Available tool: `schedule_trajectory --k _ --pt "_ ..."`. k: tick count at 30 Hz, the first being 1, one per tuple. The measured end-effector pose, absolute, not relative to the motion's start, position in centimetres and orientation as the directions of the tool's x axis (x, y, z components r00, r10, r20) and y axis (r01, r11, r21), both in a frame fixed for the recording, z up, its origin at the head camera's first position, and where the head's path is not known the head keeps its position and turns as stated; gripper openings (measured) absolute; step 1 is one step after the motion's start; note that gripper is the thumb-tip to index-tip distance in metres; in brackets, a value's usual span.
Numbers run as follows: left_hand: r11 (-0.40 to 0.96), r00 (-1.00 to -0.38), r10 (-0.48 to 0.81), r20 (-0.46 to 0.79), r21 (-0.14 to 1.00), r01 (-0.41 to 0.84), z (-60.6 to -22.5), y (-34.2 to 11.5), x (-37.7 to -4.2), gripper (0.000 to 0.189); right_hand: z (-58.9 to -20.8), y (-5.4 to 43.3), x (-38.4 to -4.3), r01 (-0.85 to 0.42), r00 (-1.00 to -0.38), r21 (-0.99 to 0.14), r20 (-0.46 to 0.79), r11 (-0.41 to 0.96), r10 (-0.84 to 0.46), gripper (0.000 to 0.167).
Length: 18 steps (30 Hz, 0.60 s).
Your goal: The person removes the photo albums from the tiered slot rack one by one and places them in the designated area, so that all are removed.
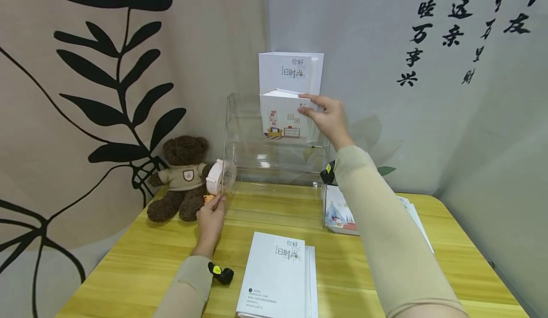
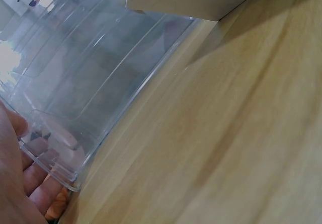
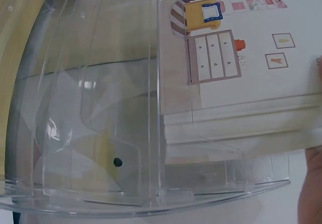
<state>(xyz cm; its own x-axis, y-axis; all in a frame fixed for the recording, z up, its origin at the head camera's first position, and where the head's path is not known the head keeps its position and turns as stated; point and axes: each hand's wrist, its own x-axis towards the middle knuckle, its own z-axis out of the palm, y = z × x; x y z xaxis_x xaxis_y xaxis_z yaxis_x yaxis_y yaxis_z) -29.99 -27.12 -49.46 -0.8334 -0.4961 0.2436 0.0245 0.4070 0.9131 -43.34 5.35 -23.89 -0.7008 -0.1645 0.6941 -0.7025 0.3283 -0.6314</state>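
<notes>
From my remote seat, I see the right hand (image 1: pixel 327 118) at upper centre right of the head view, its thumb and fingers clamped on the top right corner of a small white book (image 1: pixel 280 113). That book is upright at the upper centre, at the top tier of a clear rack (image 1: pixel 278 159), with a taller white book (image 1: pixel 280 68) standing behind it. I see the left hand (image 1: pixel 210 223) at lower centre left, thumb and fingers closed around the rack's side edge, just beside a brown teddy bear (image 1: pixel 184 180). White books (image 1: pixel 269 280) lie at bottom centre on the wooden table (image 1: pixel 124 280), in front of the rack.
</notes>
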Motion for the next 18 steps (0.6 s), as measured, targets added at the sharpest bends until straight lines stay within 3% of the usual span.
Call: schedule_trajectory --k 13,18 --pt "0.403 -0.830 -0.502 0.244 0.915 0.025 -49.6 -27.1 -30.1 0.038 -22.9 4.4 -41.9 -0.826 -0.492 -0.348 0.829 0.444 -0.267 0.029" --pt "0.403 -0.832 -0.496 0.250 0.915 0.035 -49.6 -27.3 -30.2 0.038 -22.6 3.5 -41.1 -0.881 -0.385 -0.245 0.869 0.405 -0.312 0.029"
